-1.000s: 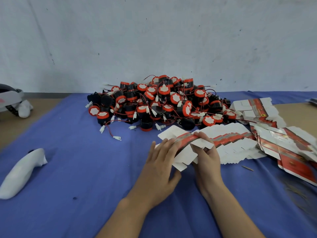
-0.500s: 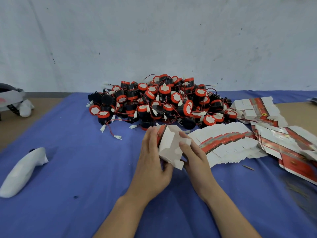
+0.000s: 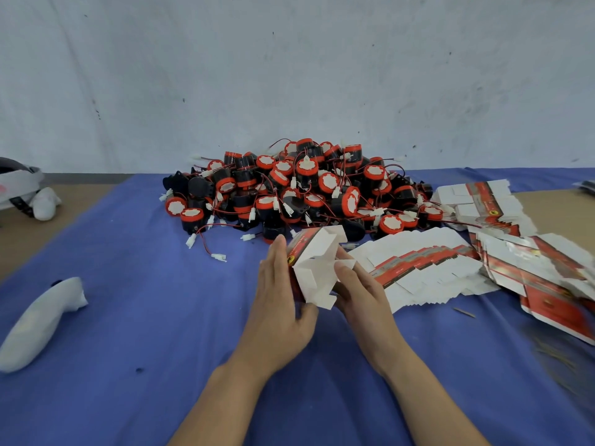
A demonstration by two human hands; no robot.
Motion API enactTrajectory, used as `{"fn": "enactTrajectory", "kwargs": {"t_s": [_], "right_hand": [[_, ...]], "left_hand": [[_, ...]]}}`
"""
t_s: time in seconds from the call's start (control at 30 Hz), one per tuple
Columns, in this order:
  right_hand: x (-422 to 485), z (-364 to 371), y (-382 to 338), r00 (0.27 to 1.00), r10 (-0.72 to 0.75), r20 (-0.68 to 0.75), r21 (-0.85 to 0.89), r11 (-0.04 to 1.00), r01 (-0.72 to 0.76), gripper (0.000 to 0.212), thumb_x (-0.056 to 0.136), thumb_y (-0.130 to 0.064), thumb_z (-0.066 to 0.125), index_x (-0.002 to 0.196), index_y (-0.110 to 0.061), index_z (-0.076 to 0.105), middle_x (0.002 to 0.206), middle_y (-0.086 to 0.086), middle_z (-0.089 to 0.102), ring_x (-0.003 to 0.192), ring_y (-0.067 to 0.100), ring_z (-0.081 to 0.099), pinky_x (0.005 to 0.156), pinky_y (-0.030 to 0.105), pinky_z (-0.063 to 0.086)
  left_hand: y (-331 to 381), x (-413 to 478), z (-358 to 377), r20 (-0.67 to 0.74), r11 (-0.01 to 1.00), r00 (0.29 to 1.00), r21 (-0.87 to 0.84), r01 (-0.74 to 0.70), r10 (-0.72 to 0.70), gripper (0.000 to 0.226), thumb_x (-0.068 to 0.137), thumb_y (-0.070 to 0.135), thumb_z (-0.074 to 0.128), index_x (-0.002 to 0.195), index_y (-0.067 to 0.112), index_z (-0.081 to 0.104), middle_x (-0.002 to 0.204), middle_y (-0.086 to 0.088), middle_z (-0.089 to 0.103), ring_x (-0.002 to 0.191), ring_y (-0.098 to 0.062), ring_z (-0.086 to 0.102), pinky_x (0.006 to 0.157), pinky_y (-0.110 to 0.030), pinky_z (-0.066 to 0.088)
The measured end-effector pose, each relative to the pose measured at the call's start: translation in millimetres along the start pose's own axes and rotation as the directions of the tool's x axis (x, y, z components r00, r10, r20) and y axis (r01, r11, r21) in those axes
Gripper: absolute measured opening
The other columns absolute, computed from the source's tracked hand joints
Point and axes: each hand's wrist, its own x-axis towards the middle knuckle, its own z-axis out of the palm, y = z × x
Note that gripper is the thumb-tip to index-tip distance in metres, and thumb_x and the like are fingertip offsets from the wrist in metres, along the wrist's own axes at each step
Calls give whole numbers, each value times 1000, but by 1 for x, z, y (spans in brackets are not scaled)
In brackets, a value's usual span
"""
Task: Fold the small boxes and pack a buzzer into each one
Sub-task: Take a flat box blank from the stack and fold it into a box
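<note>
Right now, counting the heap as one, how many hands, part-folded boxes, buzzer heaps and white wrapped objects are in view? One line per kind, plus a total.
hands: 2, the left hand and the right hand
part-folded box: 1
buzzer heap: 1
white wrapped objects: 2
total: 6

blue cloth (image 3: 128, 317), black-and-red buzzers (image 3: 296, 188), red-and-white box (image 3: 314, 268)
</note>
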Motion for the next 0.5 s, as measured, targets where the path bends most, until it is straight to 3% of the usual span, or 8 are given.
{"fn": "enactTrajectory", "kwargs": {"t_s": [0.13, 0.27, 0.33, 0.4, 0.5], "right_hand": [[0, -1, 3, 1000, 0, -1, -6, 1000, 0, 32, 105, -30, 49, 129, -43, 65, 131, -4, 68, 121, 18, 65, 87, 25, 56], [1, 2, 2, 999, 49, 9, -5, 999, -49, 34, 102, -44, 47, 132, -40, 64, 129, -4, 70, 112, 20, 70, 88, 26, 55], [2, 3, 1, 997, 67, -32, -43, 997, -68, 39, 102, -53, 44, 131, -38, 64, 127, -9, 70, 107, 19, 71, 87, 32, 55], [3, 2, 3, 995, 37, -91, -111, 993, -47, 39, 105, -50, 38, 128, -38, 68, 126, -12, 70, 111, 13, 69, 89, 34, 51], [2, -2, 3, 986, -46, -161, -174, 985, 17, 37, 109, -38, 37, 114, -44, 74, 120, -15, 71, 115, 3, 63, 93, 29, 47]], "left_hand": [[3, 1, -1, -6, 1000, 1000, 9, -27, 27, 99, 83, 55, 51, 147, 49, -23, 151, 40, -12, 149, 1, -3, 121, -33, 20], [0, 3, 0, -65, 997, 996, -53, 56, -59, 99, 79, 51, 58, 149, 50, -12, 155, 25, 14, 147, -4, 16, 116, -39, 35], [-2, 4, -2, -122, 989, 987, -119, 92, -107, 96, 75, 52, 59, 148, 51, -3, 151, 24, 23, 142, 0, 26, 109, -26, 40], [-2, 5, -3, -149, 971, 977, -207, 117, -149, 93, 74, 51, 60, 146, 57, 2, 143, 35, 28, 134, 8, 34, 94, -8, 41], [3, 6, -2, -102, 923, 971, -346, 171, -218, 85, 77, 51, 62, 139, 70, 6, 133, 41, 36, 119, 17, 45, 78, -1, 44]]}}
